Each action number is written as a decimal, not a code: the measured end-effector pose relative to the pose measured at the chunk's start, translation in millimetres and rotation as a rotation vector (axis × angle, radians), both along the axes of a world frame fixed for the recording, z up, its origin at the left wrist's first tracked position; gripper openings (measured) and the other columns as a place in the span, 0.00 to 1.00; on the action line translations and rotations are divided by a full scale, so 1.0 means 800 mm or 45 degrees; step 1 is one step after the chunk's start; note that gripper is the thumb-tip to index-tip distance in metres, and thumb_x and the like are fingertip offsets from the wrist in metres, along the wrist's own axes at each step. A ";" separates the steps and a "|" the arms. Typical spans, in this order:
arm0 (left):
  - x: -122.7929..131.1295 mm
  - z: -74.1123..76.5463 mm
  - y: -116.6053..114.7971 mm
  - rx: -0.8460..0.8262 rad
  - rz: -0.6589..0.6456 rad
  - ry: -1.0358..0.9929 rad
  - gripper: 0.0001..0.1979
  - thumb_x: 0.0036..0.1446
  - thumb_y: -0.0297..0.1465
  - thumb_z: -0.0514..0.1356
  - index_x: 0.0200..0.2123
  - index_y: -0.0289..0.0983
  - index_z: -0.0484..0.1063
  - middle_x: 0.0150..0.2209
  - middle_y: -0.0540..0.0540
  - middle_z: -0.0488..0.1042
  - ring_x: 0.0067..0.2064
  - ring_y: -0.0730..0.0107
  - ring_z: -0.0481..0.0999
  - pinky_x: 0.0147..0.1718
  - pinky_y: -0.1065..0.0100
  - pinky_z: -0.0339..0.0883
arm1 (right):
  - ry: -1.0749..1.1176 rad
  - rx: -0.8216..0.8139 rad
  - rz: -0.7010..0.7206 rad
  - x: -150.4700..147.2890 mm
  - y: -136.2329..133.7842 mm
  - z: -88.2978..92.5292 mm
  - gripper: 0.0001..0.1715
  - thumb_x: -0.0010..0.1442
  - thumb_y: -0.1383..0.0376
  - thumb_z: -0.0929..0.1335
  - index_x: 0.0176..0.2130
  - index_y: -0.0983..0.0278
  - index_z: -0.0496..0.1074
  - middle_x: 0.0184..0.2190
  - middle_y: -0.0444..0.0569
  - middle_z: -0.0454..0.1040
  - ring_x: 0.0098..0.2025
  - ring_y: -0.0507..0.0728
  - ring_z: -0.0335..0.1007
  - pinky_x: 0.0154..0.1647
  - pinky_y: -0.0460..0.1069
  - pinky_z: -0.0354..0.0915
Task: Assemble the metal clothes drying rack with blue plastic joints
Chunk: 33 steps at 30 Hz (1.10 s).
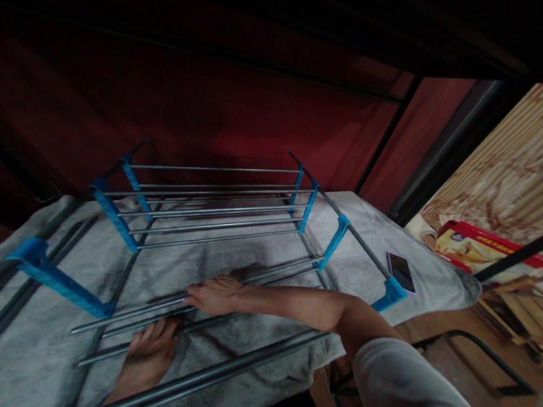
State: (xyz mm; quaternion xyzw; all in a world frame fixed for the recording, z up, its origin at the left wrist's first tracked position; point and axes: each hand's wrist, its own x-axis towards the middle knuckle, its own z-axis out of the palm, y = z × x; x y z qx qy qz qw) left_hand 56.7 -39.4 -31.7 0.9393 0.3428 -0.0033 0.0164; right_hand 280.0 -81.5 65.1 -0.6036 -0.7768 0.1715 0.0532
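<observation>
Hands (215, 294) on rods (129, 314) (right arm outstretched)

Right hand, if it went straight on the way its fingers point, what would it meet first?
Probably the blue plastic bracket at the left, just past the grey metal rods that the right hand rests on. Depth there is hard to judge.

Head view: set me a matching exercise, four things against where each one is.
Things:
1. phone
2. right hand
3. left hand
4. red box

Places:
A. lying on the grey cloth, near its right edge
B. off to the right, beyond the cloth
C. on the rods, mid-rack
D. nearest the camera, fingers at a rod

Pairs: 1-A, 2-C, 3-D, 4-B
</observation>
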 end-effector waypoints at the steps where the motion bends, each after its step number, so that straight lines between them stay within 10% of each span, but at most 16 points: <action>1: 0.000 -0.001 0.001 0.006 -0.008 -0.003 0.18 0.67 0.28 0.46 0.51 0.39 0.73 0.48 0.40 0.76 0.51 0.56 0.74 0.49 0.56 0.62 | 0.002 -0.006 -0.005 0.000 0.001 0.000 0.25 0.72 0.49 0.55 0.48 0.61 0.70 0.45 0.55 0.81 0.46 0.63 0.80 0.45 0.59 0.74; 25: -0.007 0.016 -0.038 -0.156 -0.002 -0.477 0.17 0.62 0.22 0.50 0.47 0.41 0.74 0.51 0.44 0.74 0.52 0.58 0.69 0.56 0.54 0.62 | -0.255 -0.011 -0.121 -0.003 0.002 0.017 0.20 0.74 0.57 0.55 0.51 0.61 0.69 0.47 0.54 0.81 0.49 0.63 0.79 0.44 0.52 0.67; 33: -0.043 0.006 -0.003 -0.051 0.561 -1.257 0.07 0.60 0.29 0.55 0.39 0.41 0.73 0.39 0.42 0.74 0.44 0.56 0.74 0.49 0.54 0.69 | -0.272 -0.034 -0.110 -0.002 0.003 0.014 0.18 0.74 0.57 0.56 0.50 0.61 0.69 0.46 0.57 0.81 0.48 0.62 0.79 0.45 0.52 0.67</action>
